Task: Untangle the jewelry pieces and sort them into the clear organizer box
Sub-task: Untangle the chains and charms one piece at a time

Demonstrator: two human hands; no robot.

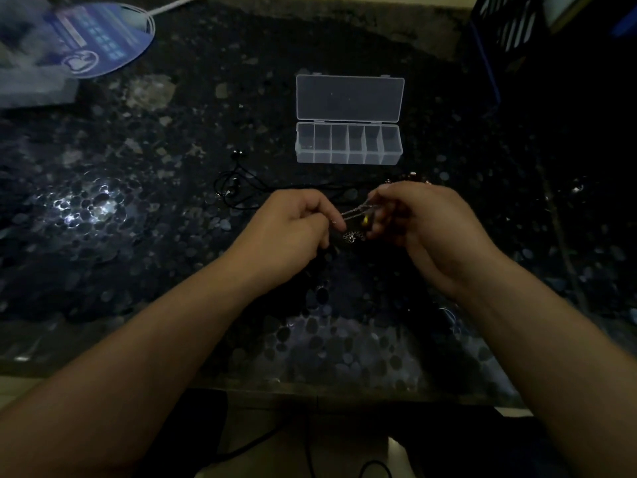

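The left hand (293, 225) and right hand (413, 219) each pinched a silver chain (355, 213) stretched between them above the dark table (138, 208), mid-untangling. Next would likely come teasing it free, then reaching to the open organizer box (348, 143) beyond.

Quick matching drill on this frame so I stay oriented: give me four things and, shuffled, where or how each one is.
Things:
1. silver chain
2. clear organizer box
3. black cord necklace
4. blue round fan

Places or states:
A. lying on the table left of the hands
B. far left corner of the table
C. stretched between the left hand and right hand
D. lid open, beyond the hands

Pairs: 1-C, 2-D, 3-A, 4-B
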